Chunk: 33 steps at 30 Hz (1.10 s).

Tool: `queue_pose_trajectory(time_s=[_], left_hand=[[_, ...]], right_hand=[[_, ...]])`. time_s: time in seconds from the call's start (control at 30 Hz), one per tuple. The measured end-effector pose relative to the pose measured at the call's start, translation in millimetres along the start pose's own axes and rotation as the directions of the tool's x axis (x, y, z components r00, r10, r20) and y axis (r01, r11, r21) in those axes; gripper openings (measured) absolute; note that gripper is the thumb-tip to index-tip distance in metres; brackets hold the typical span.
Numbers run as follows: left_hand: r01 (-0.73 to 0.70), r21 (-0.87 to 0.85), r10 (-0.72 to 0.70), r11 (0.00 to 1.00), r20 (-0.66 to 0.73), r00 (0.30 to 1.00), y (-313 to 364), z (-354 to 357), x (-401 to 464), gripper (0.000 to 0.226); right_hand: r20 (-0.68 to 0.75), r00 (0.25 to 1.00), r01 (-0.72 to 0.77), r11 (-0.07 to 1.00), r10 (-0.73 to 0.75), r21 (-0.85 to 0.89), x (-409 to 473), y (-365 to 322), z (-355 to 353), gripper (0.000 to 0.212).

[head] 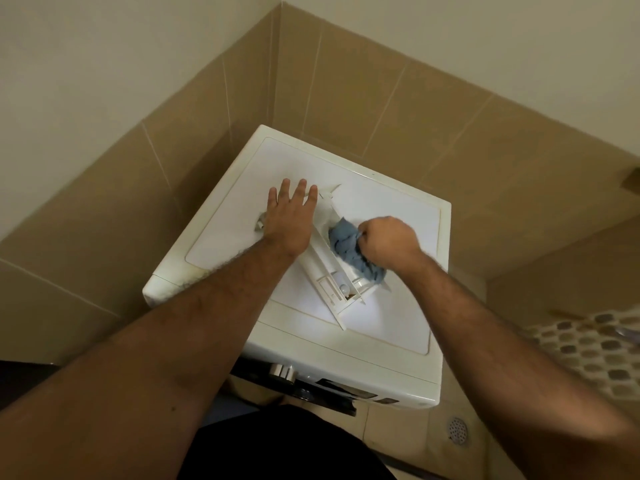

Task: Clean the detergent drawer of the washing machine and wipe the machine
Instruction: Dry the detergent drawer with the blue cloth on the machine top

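Observation:
The white detergent drawer [329, 271] lies pulled out on top of the white washing machine [398, 317], running diagonally across the lid. My right hand [388, 244] is closed around a crumpled blue cloth [349, 247] and presses it into the drawer's wide compartment. My left hand [289, 220] lies flat with fingers spread, against the drawer's left side and partly over it. A small crumpled grey scrap [260, 221] peeks out from under the left hand's thumb side.
The machine stands in a corner of tan-tiled walls [346, 81]. Its front panel with a silver dial [282, 372] faces me. A floor drain [457, 429] sits at the lower right, and a mosaic-tiled surface [588, 344] lies to the right.

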<state>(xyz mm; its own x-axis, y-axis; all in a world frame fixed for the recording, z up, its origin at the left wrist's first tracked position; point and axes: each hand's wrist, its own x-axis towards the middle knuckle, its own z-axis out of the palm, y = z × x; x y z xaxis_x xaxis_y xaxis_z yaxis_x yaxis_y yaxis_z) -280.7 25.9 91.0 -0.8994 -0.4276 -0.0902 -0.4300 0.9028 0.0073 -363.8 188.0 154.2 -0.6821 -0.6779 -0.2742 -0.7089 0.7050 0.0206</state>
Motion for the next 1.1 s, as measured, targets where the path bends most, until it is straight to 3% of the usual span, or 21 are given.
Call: queue_pose_trajectory(time_s=[0.1,0.2,0.37,0.5,0.67,0.8,0.93,1.1], left_hand=[[-0.033,0.005,0.033,0.999,-0.007,0.999,-5,-1,7,0.085],[-0.059,0.000,0.059,0.998,-0.001,0.998,-12,-2,14,0.085],[-0.090,0.004,0.090,0.996,-0.023,0.996,-20,2,19,0.080],[-0.091,-0.002,0.091,0.996,-0.038,0.995,-18,4,18,0.076],[-0.081,-0.046,0.077,0.996,-0.081,0.994,-18,6,17,0.072],[-0.076,-0.042,0.072,0.996,-0.092,0.993,-18,9,17,0.069],[-0.072,-0.029,0.069,0.997,-0.092,0.993,-17,8,16,0.070],[-0.059,-0.006,0.058,0.998,-0.094,0.994,-18,8,15,0.079]], right_hand=[[-0.228,0.972,0.029,0.995,-0.050,-0.091,13,4,-26,0.023],[-0.276,0.950,0.099,0.979,-0.147,-0.179,28,-5,-31,0.022],[-0.038,0.909,0.396,0.887,-0.416,-0.239,46,-19,23,0.026],[-0.034,0.939,0.300,0.866,-0.341,-0.399,51,-22,45,0.046],[0.022,0.967,0.225,0.815,-0.253,-0.533,64,-47,42,0.043],[0.070,0.989,0.144,0.766,-0.128,-0.626,70,-60,53,0.058],[0.168,0.950,0.309,0.718,-0.262,-0.623,67,-48,46,0.059],[0.353,0.857,0.510,0.524,-0.375,-0.682,31,-31,56,0.034]])
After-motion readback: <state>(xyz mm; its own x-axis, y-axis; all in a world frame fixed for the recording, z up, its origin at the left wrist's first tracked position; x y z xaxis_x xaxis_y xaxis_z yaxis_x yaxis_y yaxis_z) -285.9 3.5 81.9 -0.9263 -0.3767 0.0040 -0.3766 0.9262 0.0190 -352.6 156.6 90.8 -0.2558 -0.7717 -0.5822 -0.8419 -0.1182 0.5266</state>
